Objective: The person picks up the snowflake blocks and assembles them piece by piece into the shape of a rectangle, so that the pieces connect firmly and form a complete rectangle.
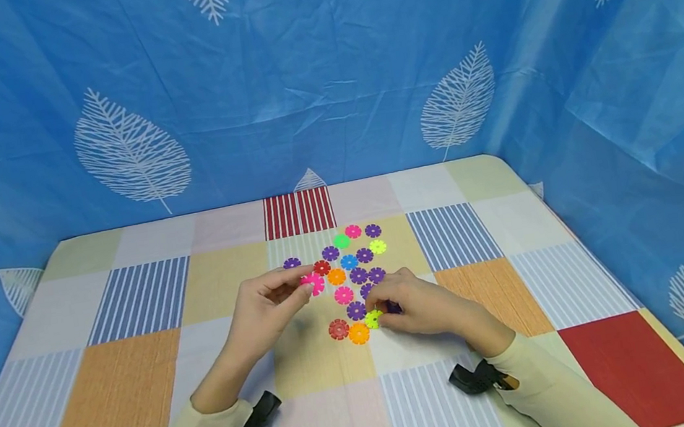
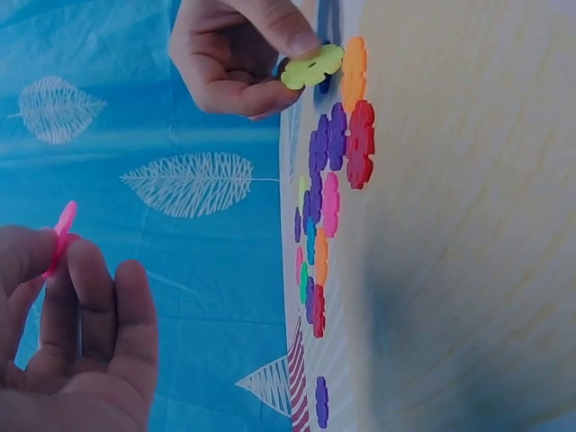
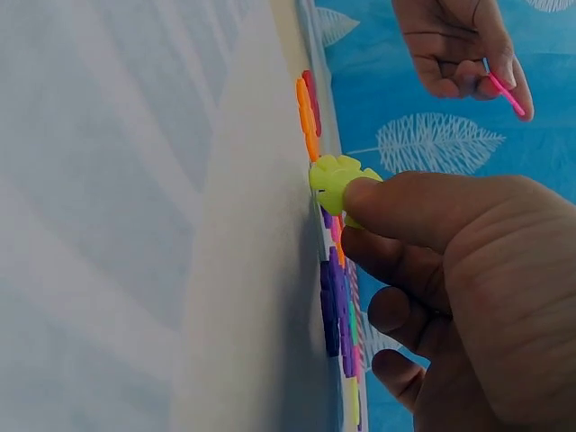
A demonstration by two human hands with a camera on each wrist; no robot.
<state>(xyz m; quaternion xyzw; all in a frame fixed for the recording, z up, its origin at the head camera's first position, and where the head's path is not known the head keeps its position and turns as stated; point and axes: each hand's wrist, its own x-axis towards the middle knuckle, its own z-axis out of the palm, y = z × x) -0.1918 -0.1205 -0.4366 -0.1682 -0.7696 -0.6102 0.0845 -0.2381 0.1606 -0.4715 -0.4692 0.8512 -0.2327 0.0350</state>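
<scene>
Between thumb and index finger, my left hand pinches a pink interlocking disc, a notched plastic flower shape. In the left wrist view this pink disc appears nearly edge-on, above the curled other fingers. My right hand pinches a yellow-green interlocking disc by its edge. The right wrist view has the yellow-green disc at the thumb tip, raised off the cloth. The two discs are apart. Close beside the right fingertips lie an orange disc, a red disc and a purple disc.
Several more loose discs, among them a blue disc and a green disc, lie in a cluster on the patchwork cloth. A blue curtain with white leaf prints hangs behind the table. Black straps show at both wrists.
</scene>
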